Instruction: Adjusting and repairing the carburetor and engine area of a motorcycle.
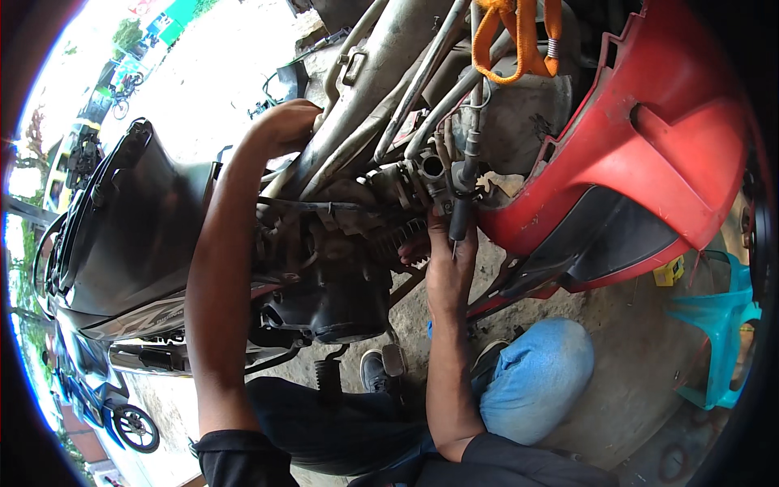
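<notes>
A partly stripped motorcycle lies across the view, its bare frame tubes (350, 122) exposed. My left hand (286, 127) is bent at the wrist against the far side of a frame tube, and its fingers are hidden behind the tube. My right hand (450, 256) reaches up from below and is closed around the lower part of a grimy metal carburetor (434, 172) with a round open mouth. Beside that mouth, a black cylindrical piece (460, 219) points down in front of my right hand. Some fingertips show beside the finned engine (333, 300).
A red and black plastic fairing (641, 154) hangs close on the right. An orange strap (516, 40) dangles above the carburetor. The black seat (142, 227) is at left, a turquoise plastic stool (718, 325) at right. Another motorcycle (101, 402) stands at lower left.
</notes>
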Motion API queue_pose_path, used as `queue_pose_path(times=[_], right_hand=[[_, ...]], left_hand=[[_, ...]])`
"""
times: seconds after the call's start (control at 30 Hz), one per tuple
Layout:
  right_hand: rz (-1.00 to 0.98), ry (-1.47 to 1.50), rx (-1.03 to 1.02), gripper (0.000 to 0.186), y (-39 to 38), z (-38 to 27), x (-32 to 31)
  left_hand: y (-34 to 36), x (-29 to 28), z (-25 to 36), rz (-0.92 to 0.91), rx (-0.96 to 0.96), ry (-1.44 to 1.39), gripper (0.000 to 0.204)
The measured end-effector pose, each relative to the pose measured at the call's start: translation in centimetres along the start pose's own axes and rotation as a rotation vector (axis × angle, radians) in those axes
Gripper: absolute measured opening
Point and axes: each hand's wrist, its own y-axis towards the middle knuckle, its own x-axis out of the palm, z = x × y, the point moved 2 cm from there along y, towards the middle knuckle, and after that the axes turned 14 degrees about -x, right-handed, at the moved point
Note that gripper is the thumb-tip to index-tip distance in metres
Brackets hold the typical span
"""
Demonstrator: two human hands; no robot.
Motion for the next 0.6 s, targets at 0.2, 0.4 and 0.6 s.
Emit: queue_pose_path(times=[0.2, 0.4, 0.6], right_hand=[[-0.001, -0.059, -0.054, 0.035, 0.0, -0.2, -0.3], [-0.002, -0.072, -0.058, 0.037, 0.1, -0.3, -0.1], [0.093, -0.235, -0.048, 0.037, -0.2, -1.3, 0.3]], left_hand=[[-2.9, 0.7, 1.9, 0.002, -0.027, 0.082, 0.032], [-2.4, -0.1, 1.8, -0.054, -0.033, 0.017, 0.015], [-2.9, 0.4, 2.3, -0.093, -0.025, -0.008, 0.015]])
